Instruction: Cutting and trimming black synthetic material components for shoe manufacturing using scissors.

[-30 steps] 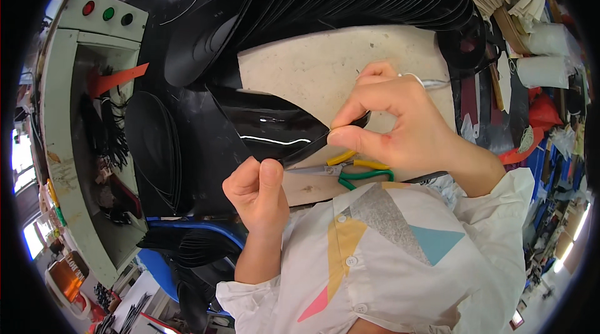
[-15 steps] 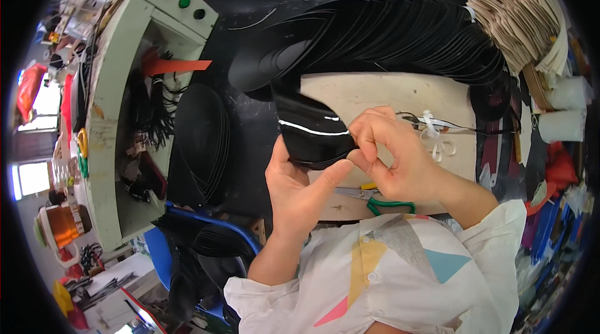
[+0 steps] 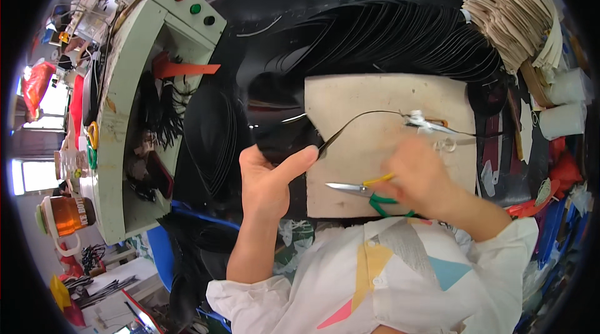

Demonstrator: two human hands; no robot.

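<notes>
My left hand (image 3: 265, 184) is closed on a glossy black curved sheet piece (image 3: 278, 124), with the thumb along its lower right edge. A narrow black strip (image 3: 356, 118) arches from that edge to a white ribbon bundle (image 3: 425, 122) at the right of the board. My right hand (image 3: 417, 174), blurred by motion, is over the handles of a pair of scissors (image 3: 349, 188). One handle is yellow and the other green. The blades point left across the beige board (image 3: 375, 93). Whether my right fingers grip the handles is too smeared to tell.
A long fanned row of black pieces (image 3: 387, 40) curves behind the board. Beige cloth pieces (image 3: 509, 12) are stacked at the far right. On the left, a grey-green metal box (image 3: 125, 96) with buttons stands beside more stacked black pieces (image 3: 209, 137).
My right hand has left the black piece and moved right and down to the scissors. My left hand has shifted left with the piece, and the strip now stretches across the board.
</notes>
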